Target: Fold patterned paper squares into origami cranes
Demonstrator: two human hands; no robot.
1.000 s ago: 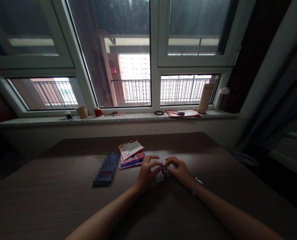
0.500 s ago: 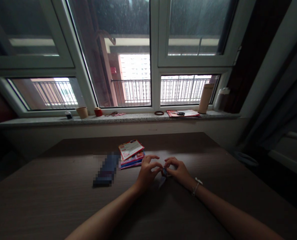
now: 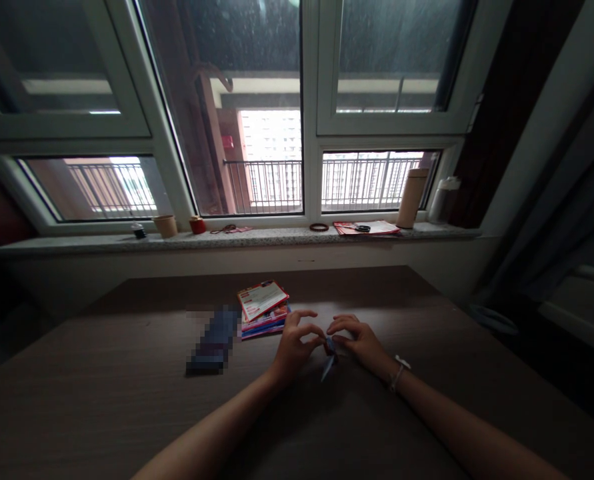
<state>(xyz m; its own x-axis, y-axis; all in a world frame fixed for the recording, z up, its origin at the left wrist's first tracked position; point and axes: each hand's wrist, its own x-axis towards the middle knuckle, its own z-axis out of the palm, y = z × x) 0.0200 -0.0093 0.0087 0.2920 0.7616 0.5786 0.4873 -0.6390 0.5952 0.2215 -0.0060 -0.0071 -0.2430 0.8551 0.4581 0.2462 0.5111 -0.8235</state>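
Over the middle of the brown table, my left hand (image 3: 298,345) and my right hand (image 3: 361,339) meet at a small bluish-white folded paper piece (image 3: 329,368). Each hand pinches it between thumb and index finger, and its pointed end hangs down toward me. My fingers hide part of it, so its full shape cannot be made out. Just left of my left hand lies a stack of colourful printed cards or booklets (image 3: 264,308), the top one white with a red border. Beside the stack is a dark, pixelated flat object (image 3: 213,343).
The brown table (image 3: 101,400) runs up to the wall under the window. On the stone windowsill (image 3: 277,236) stand a paper cup (image 3: 165,226), a red spool (image 3: 197,225), a dark bead ring (image 3: 319,227), scissors (image 3: 362,229) on red-edged papers, a tan flask (image 3: 412,199) and a clear bottle (image 3: 445,199).
The paper's hanging end has turned and shows more clearly below my fingers. My right hand has shifted very slightly; my left hand stays in nearly the same place.
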